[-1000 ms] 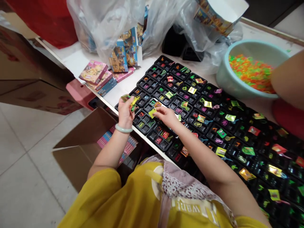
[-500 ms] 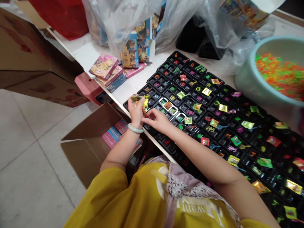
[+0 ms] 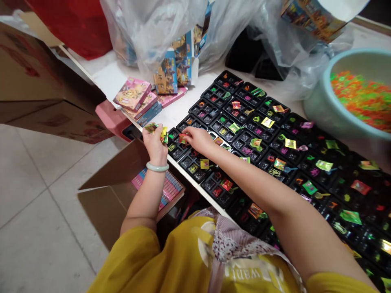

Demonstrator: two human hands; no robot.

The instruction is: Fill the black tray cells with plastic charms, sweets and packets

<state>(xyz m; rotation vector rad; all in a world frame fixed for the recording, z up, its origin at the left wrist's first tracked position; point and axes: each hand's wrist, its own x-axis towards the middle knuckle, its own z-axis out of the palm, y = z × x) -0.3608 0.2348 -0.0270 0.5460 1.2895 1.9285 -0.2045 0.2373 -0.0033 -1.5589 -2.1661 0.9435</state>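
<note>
My left hand (image 3: 155, 144), with a pale bangle at the wrist, is closed around several small shiny packets (image 3: 164, 134) near the table's front edge. To its right, my right hand (image 3: 195, 139) pinches a small red packet (image 3: 183, 138) over a black compartment tray (image 3: 175, 151) at the near left end of the rows. Many such trays cover the table, holding small coloured plastic pieces, and many also bear a shiny packet, such as a yellow packet (image 3: 204, 164) just below my right forearm.
A pale green tub (image 3: 317, 87) of orange and green pieces stands at the right. Pink and blue boxes (image 3: 132, 93) are stacked at the back left, beside plastic bags (image 3: 146, 32). An open carton (image 3: 106, 197) sits below the table's edge.
My left hand has moved left, off the trays, still with its packets. My right hand has parted from it and now has a red packet over a tray. The view has shifted slightly.
</note>
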